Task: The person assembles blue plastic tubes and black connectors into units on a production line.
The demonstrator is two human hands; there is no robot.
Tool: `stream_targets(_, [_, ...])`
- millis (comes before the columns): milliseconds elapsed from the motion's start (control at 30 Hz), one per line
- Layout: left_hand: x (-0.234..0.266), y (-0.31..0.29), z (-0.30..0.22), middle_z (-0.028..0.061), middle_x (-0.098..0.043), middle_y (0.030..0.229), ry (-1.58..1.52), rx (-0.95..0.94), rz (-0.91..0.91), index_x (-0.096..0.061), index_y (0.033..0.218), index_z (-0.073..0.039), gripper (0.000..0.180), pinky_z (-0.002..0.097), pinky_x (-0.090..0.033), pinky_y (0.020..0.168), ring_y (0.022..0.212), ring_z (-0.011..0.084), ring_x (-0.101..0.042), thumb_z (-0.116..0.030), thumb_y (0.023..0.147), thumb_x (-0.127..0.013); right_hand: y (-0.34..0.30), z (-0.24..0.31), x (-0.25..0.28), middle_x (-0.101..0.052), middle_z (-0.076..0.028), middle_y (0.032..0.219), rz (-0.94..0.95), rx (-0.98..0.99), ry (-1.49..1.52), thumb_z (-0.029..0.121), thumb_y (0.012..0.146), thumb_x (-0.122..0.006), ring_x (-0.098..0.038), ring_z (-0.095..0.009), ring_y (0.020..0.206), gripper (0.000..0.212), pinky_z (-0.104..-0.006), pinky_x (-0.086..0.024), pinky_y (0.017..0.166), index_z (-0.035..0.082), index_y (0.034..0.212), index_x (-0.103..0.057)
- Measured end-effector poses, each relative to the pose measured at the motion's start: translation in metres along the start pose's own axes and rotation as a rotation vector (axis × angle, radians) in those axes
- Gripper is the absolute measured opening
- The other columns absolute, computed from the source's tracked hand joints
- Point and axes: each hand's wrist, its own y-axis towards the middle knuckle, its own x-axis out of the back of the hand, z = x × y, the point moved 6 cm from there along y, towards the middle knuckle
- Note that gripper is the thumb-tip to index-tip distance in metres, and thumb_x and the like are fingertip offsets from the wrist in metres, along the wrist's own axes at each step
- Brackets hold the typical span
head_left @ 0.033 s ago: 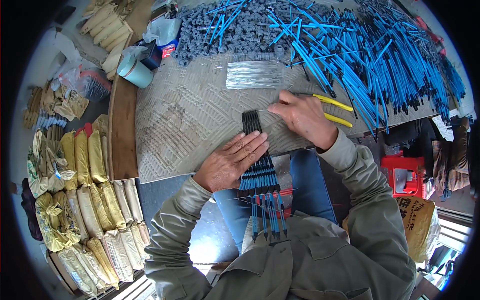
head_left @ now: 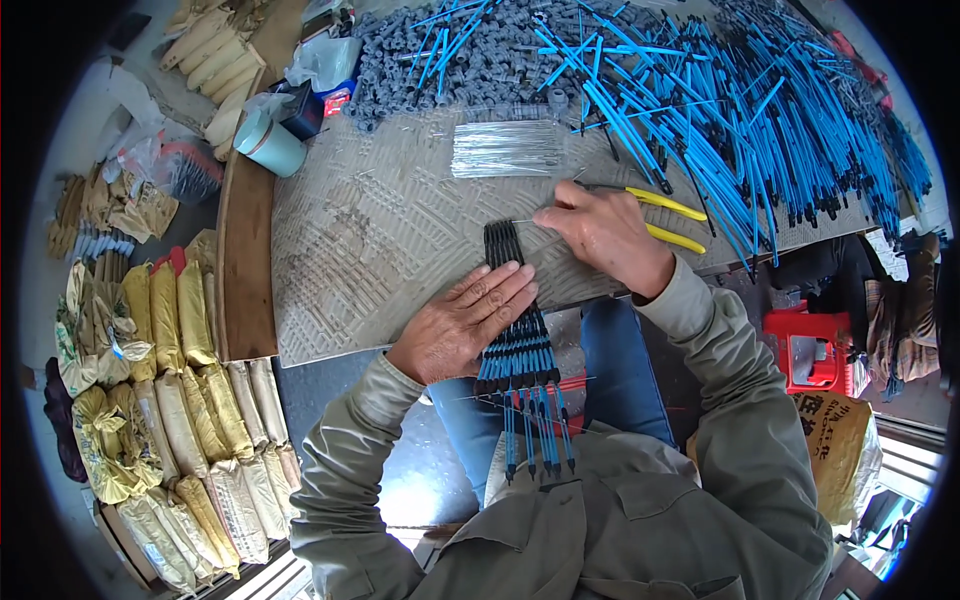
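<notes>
My left hand (head_left: 463,322) lies flat across a row of slim black-and-blue rods (head_left: 518,362), pressing it on the table's near edge. The rods sit side by side, black ends pointing away from me, and the blue part hangs over the edge toward my lap. My right hand (head_left: 612,232) is closed in a pinch on a thin metal wire (head_left: 524,221), whose tip reaches the far black ends of the row. Close beside that hand lie pliers with yellow handles (head_left: 668,205). Beyond the row is a clear tray of straight silver wires (head_left: 508,150).
Grey plastic fittings (head_left: 440,60) are heaped at the back of the table (head_left: 370,260). Blue-and-black rods (head_left: 740,130) pile up at the far right. A pale green cup (head_left: 270,145) stands at the left, above stacked wrapped bundles (head_left: 180,430). A red stool (head_left: 810,350) is at the right.
</notes>
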Motion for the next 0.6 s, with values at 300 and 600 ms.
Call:
stream_targets(300, [-0.001,0.0,0.0,0.0103,-0.034,0.141,-0.004,0.006,-0.019,-0.037,0.134,-0.005,0.054,0.0384,-0.026,0.108,0.131,0.0246,-0.032,-0.01,0.081,-0.045,0.017,0.006,-0.01,-0.051,-0.006,0.08,-0.001,0.081,0.049,0.007,0.077,-0.053,-0.057,-0.028,0.06,0.012,-0.0409,-0.042,0.049,0.013,0.086,-0.058])
stream_targets(600, [-0.01,-0.004,0.004,0.0091,-0.021,0.146,0.018,-0.001,0.056,-0.022,0.14,-0.006,0.114,0.0374,-0.017,0.112,0.136,0.023,-0.02,-0.033,0.044,-0.078,0.025,0.014,-0.01,-0.051,-0.007,0.082,0.115,0.032,0.059,0.01,0.081,-0.051,-0.057,-0.03,0.063,0.007,-0.0418,-0.042,0.051,0.012,0.087,-0.054])
